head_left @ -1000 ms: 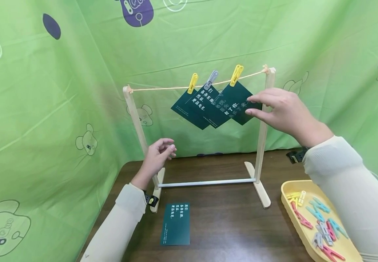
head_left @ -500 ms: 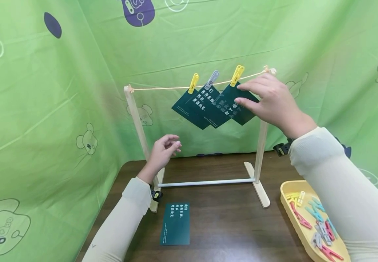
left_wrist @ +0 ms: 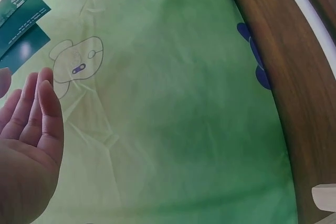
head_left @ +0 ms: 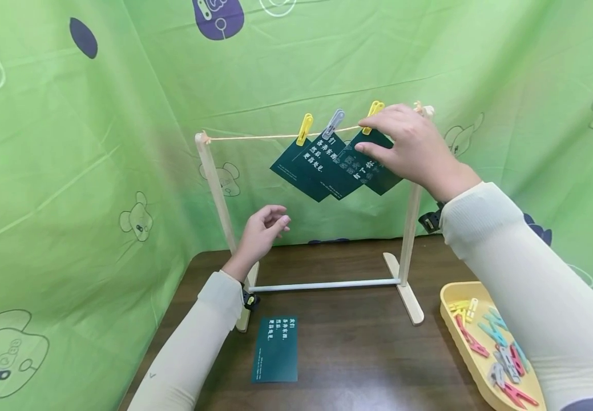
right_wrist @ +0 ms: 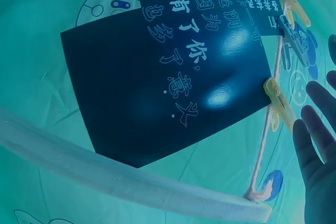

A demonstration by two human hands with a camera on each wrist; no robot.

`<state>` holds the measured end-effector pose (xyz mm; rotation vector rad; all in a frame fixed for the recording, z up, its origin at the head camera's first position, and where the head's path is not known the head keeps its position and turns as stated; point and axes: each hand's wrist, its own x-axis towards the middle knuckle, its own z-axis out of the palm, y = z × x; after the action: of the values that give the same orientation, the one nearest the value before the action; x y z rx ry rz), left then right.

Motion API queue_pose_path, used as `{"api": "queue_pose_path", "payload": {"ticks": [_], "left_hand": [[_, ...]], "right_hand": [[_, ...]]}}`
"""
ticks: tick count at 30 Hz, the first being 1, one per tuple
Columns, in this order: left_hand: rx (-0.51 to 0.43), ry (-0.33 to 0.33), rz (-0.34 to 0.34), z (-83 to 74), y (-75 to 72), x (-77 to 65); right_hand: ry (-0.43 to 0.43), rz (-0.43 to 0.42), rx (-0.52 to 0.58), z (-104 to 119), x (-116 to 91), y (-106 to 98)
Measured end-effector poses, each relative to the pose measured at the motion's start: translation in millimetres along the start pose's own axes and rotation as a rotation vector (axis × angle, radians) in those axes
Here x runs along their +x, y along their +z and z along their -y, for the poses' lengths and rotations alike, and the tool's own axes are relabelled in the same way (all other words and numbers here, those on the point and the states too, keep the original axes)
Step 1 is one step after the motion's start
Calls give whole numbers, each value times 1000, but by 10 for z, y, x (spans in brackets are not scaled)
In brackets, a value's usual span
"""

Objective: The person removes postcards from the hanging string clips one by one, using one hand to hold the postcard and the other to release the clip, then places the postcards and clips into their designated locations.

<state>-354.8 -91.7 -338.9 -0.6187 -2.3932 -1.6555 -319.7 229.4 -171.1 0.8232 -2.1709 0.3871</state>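
Note:
Three dark green cards with white lettering hang by a corner from a string [head_left: 255, 138], overlapping one another. A yellow clothespin [head_left: 303, 130] holds the left card [head_left: 296, 174], a grey clothespin [head_left: 334, 123] the middle one [head_left: 345, 184], and another yellow clothespin [right_wrist: 282, 103] the right card [right_wrist: 121, 93]. My right hand [head_left: 414, 149] is at this right clothespin, thumb and fingers spread apart; the head view partly hides the pin and card behind it. Lower left, my left hand [head_left: 259, 235] hovers with relaxed fingers and holds nothing, below the left card.
The string spans a wooden frame [head_left: 409, 228] with a white crossbar [head_left: 327, 285]. Another green card [head_left: 275, 354] lies on the brown table [head_left: 358, 348]. A yellow tray [head_left: 463, 342] at right contains yellow, red, blue and grey clothespins. Green cloth [head_left: 147, 114] surrounds the table.
My right hand has moved left and slightly up, from the right card's edge to its yellow clothespin. The left hand has drifted a little right and up. The cards hang as before.

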Motion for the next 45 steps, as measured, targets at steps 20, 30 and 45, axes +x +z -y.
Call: {"api": "queue_pose_path", "payload": {"ticks": [20, 30, 45], "left_hand": [[-49, 28, 4, -29, 136, 242], [-58, 21, -5, -29, 201, 273], [-75, 21, 3, -106, 310, 328]], "right_hand": [[50, 99, -34, 123, 392, 47], [100, 202, -53, 187, 536, 44], [119, 354, -74, 257, 774, 99]]}}
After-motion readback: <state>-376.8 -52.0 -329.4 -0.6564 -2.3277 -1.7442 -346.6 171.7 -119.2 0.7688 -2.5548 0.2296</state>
